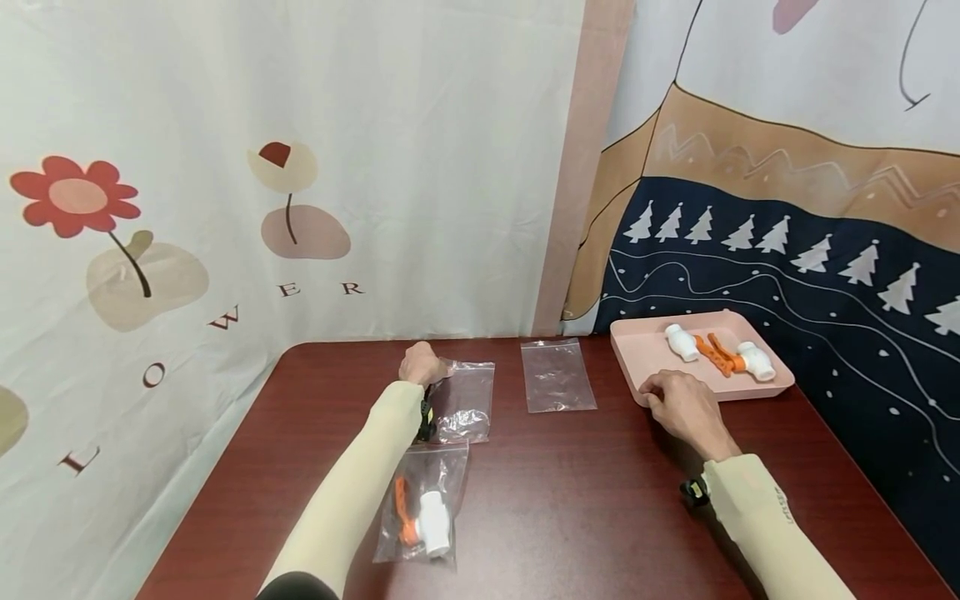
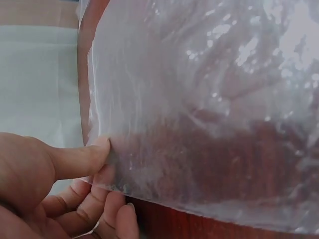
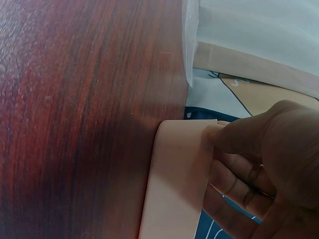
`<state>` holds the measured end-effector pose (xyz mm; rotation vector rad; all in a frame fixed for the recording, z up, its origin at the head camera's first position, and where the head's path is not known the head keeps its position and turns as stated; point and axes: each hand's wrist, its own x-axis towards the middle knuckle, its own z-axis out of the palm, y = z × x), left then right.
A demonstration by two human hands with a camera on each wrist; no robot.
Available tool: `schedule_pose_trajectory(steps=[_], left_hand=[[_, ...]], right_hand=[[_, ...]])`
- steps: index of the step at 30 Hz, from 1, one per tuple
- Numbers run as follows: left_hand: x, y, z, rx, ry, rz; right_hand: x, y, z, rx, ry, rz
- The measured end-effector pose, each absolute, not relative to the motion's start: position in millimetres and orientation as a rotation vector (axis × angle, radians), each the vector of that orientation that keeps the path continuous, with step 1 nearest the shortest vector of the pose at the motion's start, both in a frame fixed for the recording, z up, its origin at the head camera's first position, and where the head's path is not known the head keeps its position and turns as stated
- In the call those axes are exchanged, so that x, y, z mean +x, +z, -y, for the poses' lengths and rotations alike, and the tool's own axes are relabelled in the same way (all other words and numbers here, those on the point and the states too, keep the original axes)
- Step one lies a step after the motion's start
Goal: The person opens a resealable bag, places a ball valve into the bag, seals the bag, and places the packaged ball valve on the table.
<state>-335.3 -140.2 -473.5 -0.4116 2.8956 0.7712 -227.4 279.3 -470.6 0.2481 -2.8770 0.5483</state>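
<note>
My left hand [image 1: 422,365] pinches the corner of a clear zip bag [image 1: 468,396] between thumb and fingers; in the left wrist view the bag's film [image 2: 164,149] spreads out from the thumb. Below that bag lies another clear bag [image 1: 450,462] with a white plastic valve [image 1: 434,523] inside, its orange handle [image 1: 402,508] alongside. At the right, my right hand [image 1: 686,410] grips the near left rim of a pink tray [image 1: 637,350], the thumb on one side of the wall [image 3: 177,174] and fingers on the other. Two white valves [image 1: 755,362] with orange handles lie in the tray.
A flat clear zip bag [image 1: 557,375] lies between the two hands near the table's back edge. The dark red wooden table [image 1: 555,500] runs up to a printed curtain [image 1: 435,167] behind it. Dark patterned cloth [image 1: 825,300] hangs behind the tray.
</note>
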Motion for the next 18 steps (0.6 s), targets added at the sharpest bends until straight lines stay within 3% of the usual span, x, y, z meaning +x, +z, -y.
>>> schedule_pose_trajectory(steps=[18], left_hand=[[-324.7, -472.4, 149.7, -0.246, 1.344, -2.738]], right_hand=[[-227.8, -470.7, -278.9, 0.242, 0.557, 2.875]])
